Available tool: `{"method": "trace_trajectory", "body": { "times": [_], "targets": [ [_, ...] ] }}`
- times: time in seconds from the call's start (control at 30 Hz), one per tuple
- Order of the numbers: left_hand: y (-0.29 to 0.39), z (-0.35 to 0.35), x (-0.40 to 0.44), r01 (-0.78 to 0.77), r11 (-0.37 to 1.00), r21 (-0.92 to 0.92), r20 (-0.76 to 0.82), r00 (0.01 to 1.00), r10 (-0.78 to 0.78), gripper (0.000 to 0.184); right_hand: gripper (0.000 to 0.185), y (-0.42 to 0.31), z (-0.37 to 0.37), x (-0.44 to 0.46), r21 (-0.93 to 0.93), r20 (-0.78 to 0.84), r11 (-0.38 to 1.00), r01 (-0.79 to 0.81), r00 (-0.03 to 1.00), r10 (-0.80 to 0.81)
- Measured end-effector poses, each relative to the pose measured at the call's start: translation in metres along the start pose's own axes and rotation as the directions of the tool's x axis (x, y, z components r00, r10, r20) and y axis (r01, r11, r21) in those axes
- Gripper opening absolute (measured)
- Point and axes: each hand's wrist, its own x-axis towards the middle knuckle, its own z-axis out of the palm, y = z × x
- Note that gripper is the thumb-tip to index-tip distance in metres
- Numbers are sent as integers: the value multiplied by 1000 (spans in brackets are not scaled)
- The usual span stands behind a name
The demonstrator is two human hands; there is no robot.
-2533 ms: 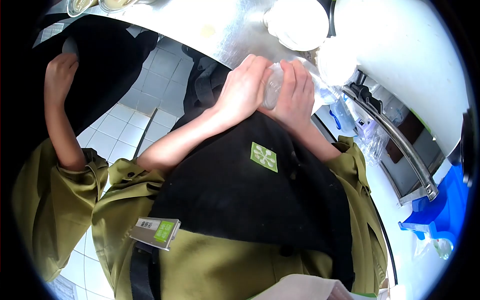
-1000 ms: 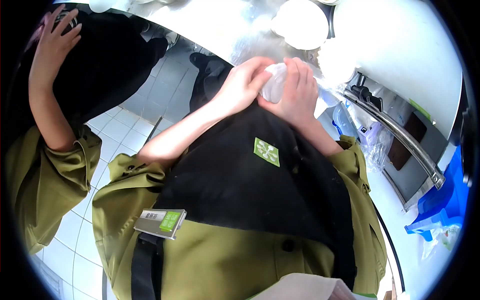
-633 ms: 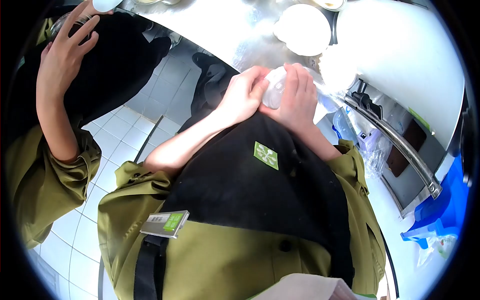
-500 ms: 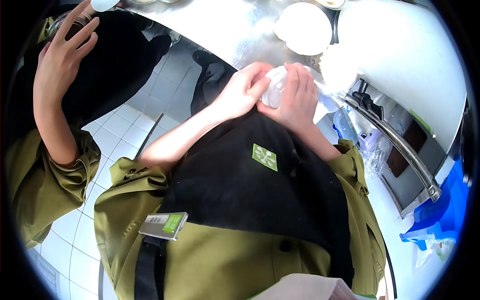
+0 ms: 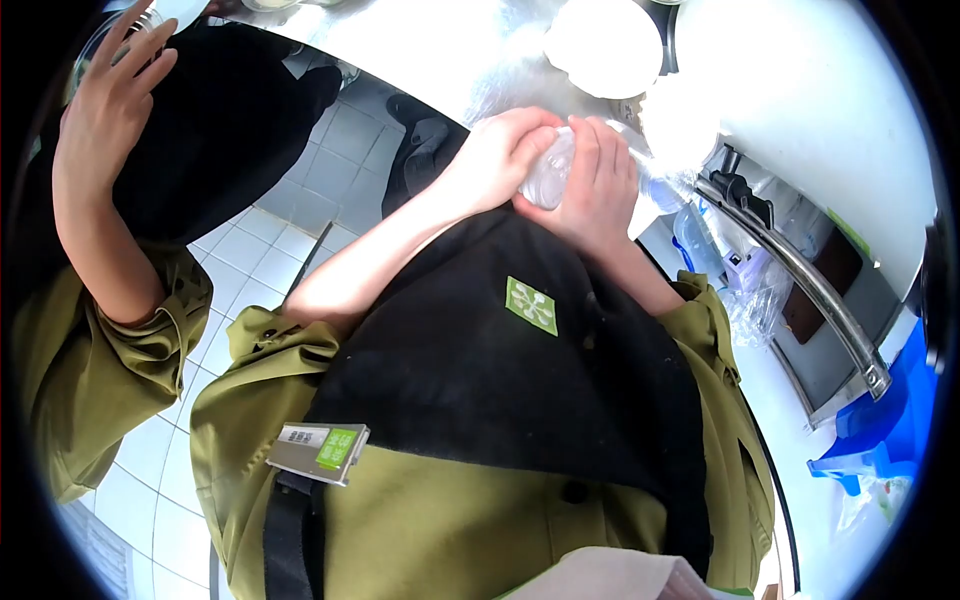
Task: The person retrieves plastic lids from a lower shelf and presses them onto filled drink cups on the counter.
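A translucent whitish plastic piece (image 5: 549, 174), rounded and perhaps a stack of lids or cups, is held between my two hands above the top of the black apron (image 5: 450, 390). My left hand (image 5: 495, 160) grips its left side, with the thumb and fingers bent onto it. Around its right side are the curled fingers of my right hand (image 5: 597, 185). Part of the piece is hidden by the fingers. Just beyond it lies the edge of the shiny metal counter (image 5: 430, 60).
White round containers (image 5: 605, 45) stand beyond my hands, beside a large white surface (image 5: 800, 90). A curved metal bar (image 5: 810, 275) and a blue bin (image 5: 885, 420) are at right. At left, a co-worker's hand (image 5: 105, 120) holds a clear cup.
My hands have stayed around the plastic piece, with small shifts of the left fingers and of the piece between them. The co-worker's hand has risen and spread its fingers over a clear cup.
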Motion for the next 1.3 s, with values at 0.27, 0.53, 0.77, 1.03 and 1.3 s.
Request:
{"method": "trace_trajectory", "body": {
  "times": [0.27, 0.53, 0.77, 1.03, 1.3],
  "targets": [
    [-16, 0, -5, -129, 991, -17, 27, 991, 130, 25, 81, 0, -1, 1, 47, -12, 999, 14, 1000, -14],
    [-3, -1, -16, -44, 999, -23, 40, 998, 45, 30, 77, 2, 1, 0, 61, -21, 996, 61, 998, -60],
    [-19, -16, -19, -130, 991, -20, 240, 962, 131, 44, 74, 4, 0, 1, 68, -39, 993, 92, 995, -89],
    [-15, -12, -27, 228, 926, -302, 326, 937, -125, 52, 82, 17, -15, 7, 99, 120, 965, 244, 960, -255],
    [-25, 16, -54, 291, 809, -510, 120, 956, -268, 36, 79, -3, -57, -37, 230, 154, 943, -240, 966, 209]
  ]
}}
